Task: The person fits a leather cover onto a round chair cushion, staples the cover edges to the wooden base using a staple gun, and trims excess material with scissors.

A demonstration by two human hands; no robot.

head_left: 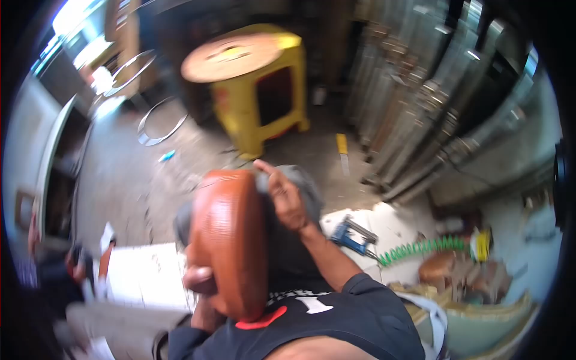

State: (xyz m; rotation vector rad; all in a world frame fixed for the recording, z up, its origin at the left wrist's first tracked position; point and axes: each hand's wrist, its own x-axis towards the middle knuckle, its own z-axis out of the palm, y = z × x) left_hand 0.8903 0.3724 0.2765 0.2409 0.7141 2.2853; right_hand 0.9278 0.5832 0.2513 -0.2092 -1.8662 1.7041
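A brown, leather-like padded seat cushion stands on edge in front of my chest, its thick rounded side towards me. My left hand grips its lower left edge, with the fingers partly hidden behind it. Just right of the cushion, near its top, is my right hand. Its index finger is stretched forward, the other fingers are loosely bent, and I see nothing in it. The cushion's far face is out of sight.
A yellow plastic stool with a round wooden board stands ahead. To the right lie a blue air stapler with a green coiled hose and a yellow-handled blade. Metal tubes lean beyond. A metal ring lies left.
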